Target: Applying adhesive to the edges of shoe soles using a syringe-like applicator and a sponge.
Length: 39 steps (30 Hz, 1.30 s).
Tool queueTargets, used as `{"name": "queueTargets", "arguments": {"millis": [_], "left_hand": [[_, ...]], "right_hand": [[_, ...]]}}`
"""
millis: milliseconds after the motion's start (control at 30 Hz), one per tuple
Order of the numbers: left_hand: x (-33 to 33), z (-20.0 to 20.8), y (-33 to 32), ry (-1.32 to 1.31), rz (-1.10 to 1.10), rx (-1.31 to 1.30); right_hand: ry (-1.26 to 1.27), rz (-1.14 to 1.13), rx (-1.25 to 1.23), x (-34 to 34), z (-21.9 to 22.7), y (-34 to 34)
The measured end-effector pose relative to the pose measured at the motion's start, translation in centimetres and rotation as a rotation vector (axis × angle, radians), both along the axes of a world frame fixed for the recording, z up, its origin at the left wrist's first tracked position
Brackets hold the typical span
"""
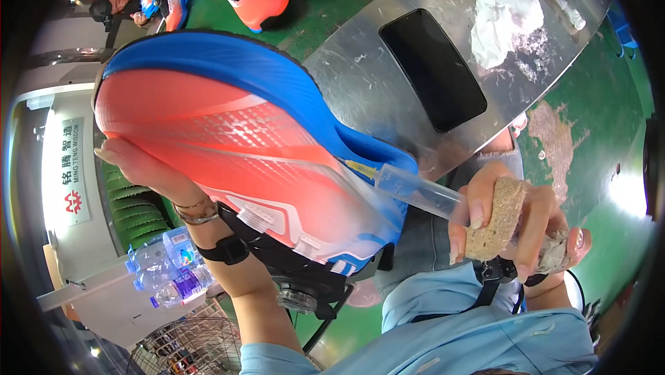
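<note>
At lower right, a clear syringe (419, 193) and a brown sponge block (495, 219) are gripped by the right hand (516, 226). The syringe tip is hidden against the orange-and-blue shoe (235, 146), held sole-up at centre left by the left hand (149, 171), whose fingers are mostly concealed. Behind, a black phone (433, 69) lies on the metal table (360, 77).

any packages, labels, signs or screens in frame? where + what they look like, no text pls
Phone: flat on the metal table, upper middle; black rectangle, screen dark.
Wall sign: far left, on a pale wall; tall white panel with red and dark print and a red emblem.
Bottle labels: lower left, on clear plastic bottles; purple and blue wraps.
Shoe tag: small white label on the orange and blue shoe, near the left hand.
</note>
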<state>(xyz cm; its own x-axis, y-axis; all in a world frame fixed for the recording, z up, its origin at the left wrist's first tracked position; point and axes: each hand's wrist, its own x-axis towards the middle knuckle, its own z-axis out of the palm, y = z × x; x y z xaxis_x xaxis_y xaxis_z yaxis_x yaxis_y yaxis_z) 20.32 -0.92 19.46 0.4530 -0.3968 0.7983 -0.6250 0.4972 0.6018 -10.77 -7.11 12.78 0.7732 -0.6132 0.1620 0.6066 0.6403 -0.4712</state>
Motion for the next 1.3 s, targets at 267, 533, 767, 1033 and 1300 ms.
{"name": "queueTargets", "arguments": {"millis": [267,533,767,1033,1300], "left_hand": [[1.8,-1.1,0.4,0.06,0.06,0.058],[2.8,-3.8,4.4,0.208,0.151,0.192],[2.5,-6.8,8.9,0.402,0.218,0.321],[6.4,-9.3,6.5,0.571,0.225,0.42],[7.2,-10.4,7.8,0.693,0.101,0.505]], "right_hand": [[0.186,0.031,-0.037,-1.3,-0.7,0.5],[0.236,0.093,-0.133,-2.9,-1.8,0.3],[0.334,0.116,-0.184,-3.5,-1.8,0.0],[0.477,-0.004,-0.268,-1.7,-1.3,0.6],[0.408,-0.036,-0.519,1.0,-2.2,-0.1]]}}
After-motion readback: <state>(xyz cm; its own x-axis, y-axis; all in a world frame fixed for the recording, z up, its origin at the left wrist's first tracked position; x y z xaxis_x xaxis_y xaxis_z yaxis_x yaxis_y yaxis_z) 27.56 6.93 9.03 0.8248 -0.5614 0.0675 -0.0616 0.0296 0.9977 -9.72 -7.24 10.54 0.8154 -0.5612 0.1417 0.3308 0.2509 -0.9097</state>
